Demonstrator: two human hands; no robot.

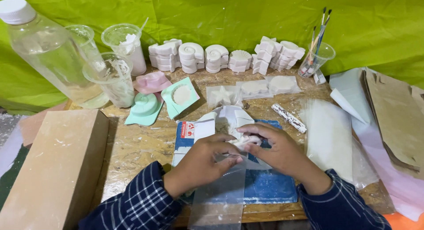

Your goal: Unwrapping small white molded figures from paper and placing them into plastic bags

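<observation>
Pinching a chalky white cast [245, 141], your right hand [282, 152] and left hand [204, 161] clamped it over a glossy clear bag [219, 190]; its shape stayed hidden.

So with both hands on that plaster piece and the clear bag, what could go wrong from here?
The white plaster piece sits pinched between the left hand and right hand at the mouth of the clear plastic bag; it might chip or slip. The bag hangs over the table edge, so a dropped piece could fall off.

The white plaster piece [245, 141] is mostly hidden under the fingers of both hands; the clear bag [221, 194] and cardboard box [53, 168] run off the bottom edge; the bottle [48, 49] is cut at the left edge.
</observation>
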